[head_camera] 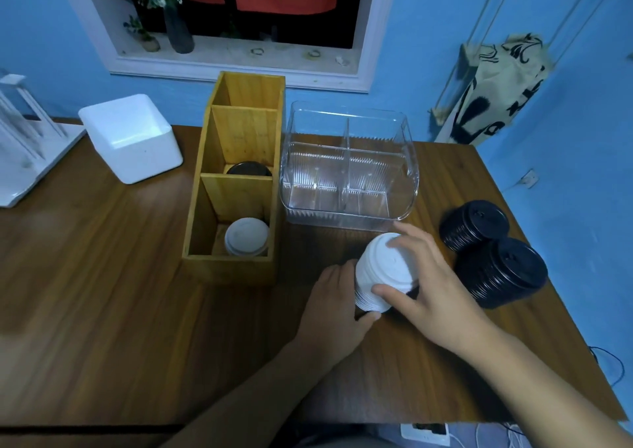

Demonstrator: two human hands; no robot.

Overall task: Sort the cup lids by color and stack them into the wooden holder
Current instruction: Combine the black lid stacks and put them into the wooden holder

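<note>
At centre frame the wooden holder (236,176) stands on the tabletop (102,310), with white lids (246,236) in its nearest compartment, black lids (249,169) in the middle one and nothing visible in the farthest. Lower right of centre, the left hand (337,300) and right hand (428,286) are both clamped on a tilted stack of white lids (382,271). Two stacks of black lids (493,252) lie at right, near the bare clear divided organizer (349,166); a white foam box (132,137) sits upper left.

White lid stack (383,272), tilted, lower centre-right of frame, gripped on both sides. Two black lid stacks (474,224) (503,272) lie touching at right. Wooden holder (236,187), centre-left, three compartments: white lids (246,236) nearest, apparently black lids (249,169) in the middle.
</note>
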